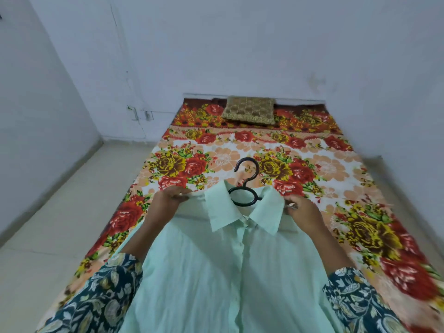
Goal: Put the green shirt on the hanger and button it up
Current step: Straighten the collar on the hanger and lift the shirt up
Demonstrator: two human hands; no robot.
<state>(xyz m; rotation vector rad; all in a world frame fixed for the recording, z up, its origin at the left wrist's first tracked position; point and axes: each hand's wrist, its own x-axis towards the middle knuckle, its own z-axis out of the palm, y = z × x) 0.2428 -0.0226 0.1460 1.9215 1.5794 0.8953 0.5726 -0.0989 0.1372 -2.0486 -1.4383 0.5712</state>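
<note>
The pale green shirt (pixel 216 272) hangs on a black hanger (pixel 245 186), whose hook and neck ring stick out above the collar. The front placket looks closed down the middle, and the collar lies flat. My left hand (pixel 168 199) grips the shirt's left shoulder, fingers curled over the fabric. My right hand (pixel 304 209) grips the right shoulder in the same way. The shirt is held over the bed, its lower part running out of view at the bottom.
A bed with a floral sheet (pixel 336 169) fills the middle and right. A gold patterned cushion (pixel 248 110) lies at its far end against the white wall. Tiled floor (pixel 60 224) runs along the left side.
</note>
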